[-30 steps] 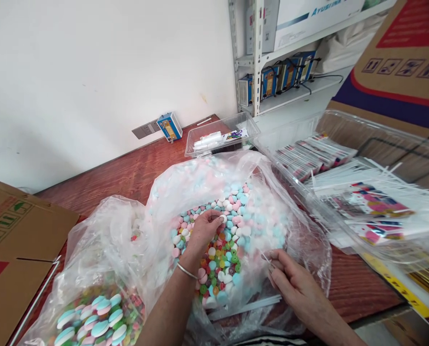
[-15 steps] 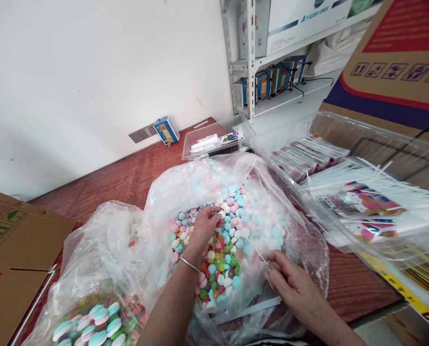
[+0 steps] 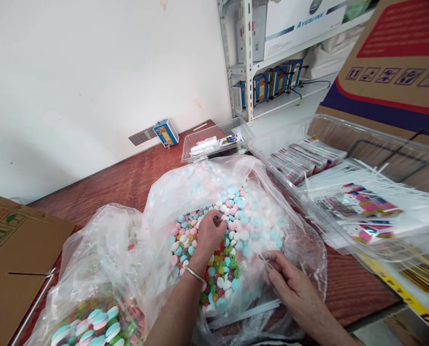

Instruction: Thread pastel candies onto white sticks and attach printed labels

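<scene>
Because the candies (image 3: pixel 232 226) are small, light, loose pieces heaped in a thin, slippery plastic bag (image 3: pixel 171 192), each is best pinched between fingertips. Left hand (image 3: pixel 210 235) reaches palm-down into the heap, fingers curled closed on pieces beneath them. Right hand (image 3: pixel 294 288) rests at the bag's near edge, pinching a thin white stick (image 3: pixel 264 260), wrist low over the counter (image 3: pixel 128 178).
</scene>
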`<control>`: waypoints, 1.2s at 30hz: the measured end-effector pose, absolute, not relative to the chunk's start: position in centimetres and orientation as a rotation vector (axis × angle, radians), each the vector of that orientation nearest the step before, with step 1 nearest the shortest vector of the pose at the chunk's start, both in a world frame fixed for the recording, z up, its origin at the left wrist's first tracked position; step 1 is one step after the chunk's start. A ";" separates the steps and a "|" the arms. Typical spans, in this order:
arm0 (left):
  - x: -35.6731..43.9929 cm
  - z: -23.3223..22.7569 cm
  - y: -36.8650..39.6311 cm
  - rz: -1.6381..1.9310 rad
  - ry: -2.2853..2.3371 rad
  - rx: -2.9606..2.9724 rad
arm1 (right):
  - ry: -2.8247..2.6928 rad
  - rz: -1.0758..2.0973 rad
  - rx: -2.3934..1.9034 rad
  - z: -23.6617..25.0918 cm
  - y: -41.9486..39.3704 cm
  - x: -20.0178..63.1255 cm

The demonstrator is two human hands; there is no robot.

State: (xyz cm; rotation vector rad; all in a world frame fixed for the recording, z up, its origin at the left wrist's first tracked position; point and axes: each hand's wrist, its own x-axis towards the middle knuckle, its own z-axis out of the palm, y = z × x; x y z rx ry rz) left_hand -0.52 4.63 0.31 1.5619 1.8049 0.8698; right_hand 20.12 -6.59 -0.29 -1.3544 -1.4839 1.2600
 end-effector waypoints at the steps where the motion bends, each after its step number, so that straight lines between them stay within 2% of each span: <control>1: -0.4 0.6 4.3 0.886 1.813 1.569 | -1.450 1.249 -1.352 -0.2 -6.4 20.0; 4: 0.1 1.9 3.1 0.950 1.714 1.489 | -1.379 1.222 -1.310 0.7 -5.2 19.5; 8: 0.8 3.8 0.4 1.038 1.280 1.107 | -1.334 1.201 -1.247 2.4 -3.3 18.0; 12: 1.4 4.3 -2.2 1.028 1.096 0.938 | -1.377 1.203 -1.185 3.1 -2.6 16.4; 23: 0.7 3.5 -2.4 1.272 1.267 0.821 | -1.915 1.004 -1.386 3.7 -4.6 17.8; 27: 0.2 3.2 -2.1 1.334 1.296 0.848 | -2.098 1.092 -1.372 3.4 -6.0 18.1; 36: 0.8 3.8 -2.4 1.288 1.329 0.932 | -1.949 1.269 -1.260 3.5 -6.1 17.8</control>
